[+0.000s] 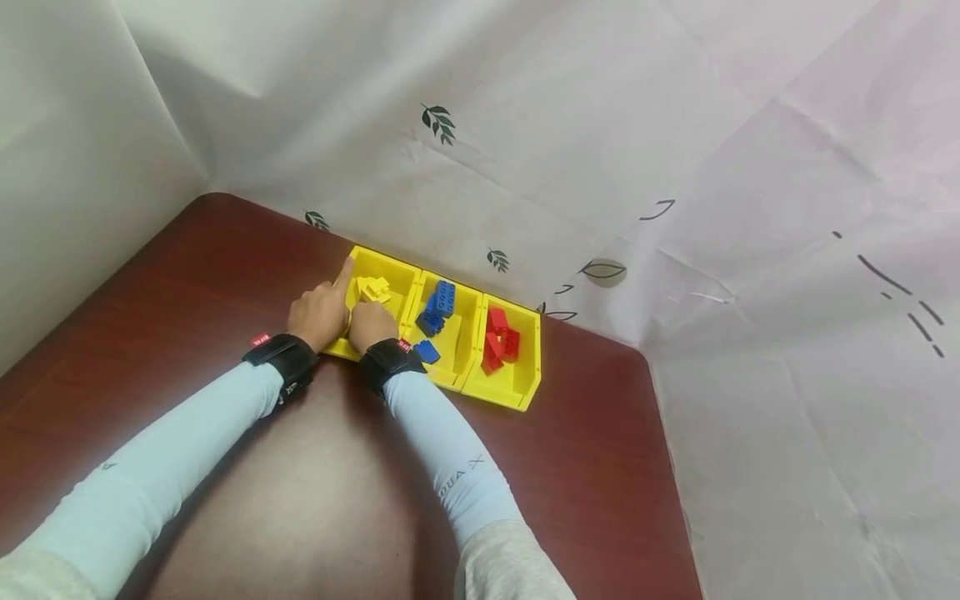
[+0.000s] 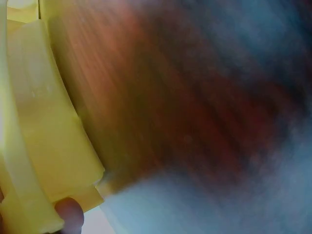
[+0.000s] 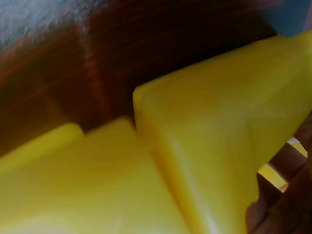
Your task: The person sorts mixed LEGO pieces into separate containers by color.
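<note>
Three yellow bins [image 1: 531, 379] stand joined in a row on the dark red table. At the left bin's outer side, my left hand [image 1: 317, 315] grips the wall, its index finger stretched along the rim; a fingertip [image 2: 70, 214] shows at the plastic edge in the left wrist view. My right hand [image 1: 371, 325] is curled over the front of that same bin, just before the yellow bricks [image 1: 373, 289]. In the right wrist view its fingers [image 3: 287, 209] lie by the bin wall [image 3: 204, 112], bits of yellow between them. I cannot tell what they hold.
Blue bricks [image 1: 444, 298] lie in the middle bin, one near its front. Red bricks [image 1: 501, 342] fill part of the right bin. A pale, leaf-printed sheet [image 1: 540, 167] hangs behind the table [image 1: 600, 467]. Both forearms reach in from the near side.
</note>
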A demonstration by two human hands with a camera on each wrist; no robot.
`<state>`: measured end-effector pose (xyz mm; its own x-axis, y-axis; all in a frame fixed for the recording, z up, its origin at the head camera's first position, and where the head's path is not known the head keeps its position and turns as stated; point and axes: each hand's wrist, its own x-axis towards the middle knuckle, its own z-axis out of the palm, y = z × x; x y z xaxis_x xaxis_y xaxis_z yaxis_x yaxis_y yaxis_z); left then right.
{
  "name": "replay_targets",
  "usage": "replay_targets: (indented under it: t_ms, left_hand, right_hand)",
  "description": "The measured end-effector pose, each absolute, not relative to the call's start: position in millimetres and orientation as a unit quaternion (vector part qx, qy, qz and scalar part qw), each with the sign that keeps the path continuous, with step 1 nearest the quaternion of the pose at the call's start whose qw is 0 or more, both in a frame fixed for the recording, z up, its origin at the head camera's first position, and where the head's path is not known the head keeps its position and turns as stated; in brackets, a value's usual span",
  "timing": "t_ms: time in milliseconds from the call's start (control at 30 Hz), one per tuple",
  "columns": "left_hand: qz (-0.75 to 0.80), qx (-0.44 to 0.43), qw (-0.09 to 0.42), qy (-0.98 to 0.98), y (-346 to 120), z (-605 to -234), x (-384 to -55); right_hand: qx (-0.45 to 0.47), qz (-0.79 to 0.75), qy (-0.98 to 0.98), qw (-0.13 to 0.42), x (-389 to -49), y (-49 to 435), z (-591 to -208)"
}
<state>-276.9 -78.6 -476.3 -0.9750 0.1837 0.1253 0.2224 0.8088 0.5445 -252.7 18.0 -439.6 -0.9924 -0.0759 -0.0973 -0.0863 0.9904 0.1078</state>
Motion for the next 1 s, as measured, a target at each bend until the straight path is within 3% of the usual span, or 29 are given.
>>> replay_targets:
  t_ms: [733, 1000]
  left_hand:
    - [-0.293, -0.099, 0.038, -0.95, -83, -477, -275]
    - [-0.292, -0.106, 0.03, -0.95, -78, -478, -275]
  right_hand:
    - [-0.03, 0.039, 0.999, 0.002, -258, 14, -454]
    - [-0.079, -0.072, 0.994, 0.017, -215, 40, -428]
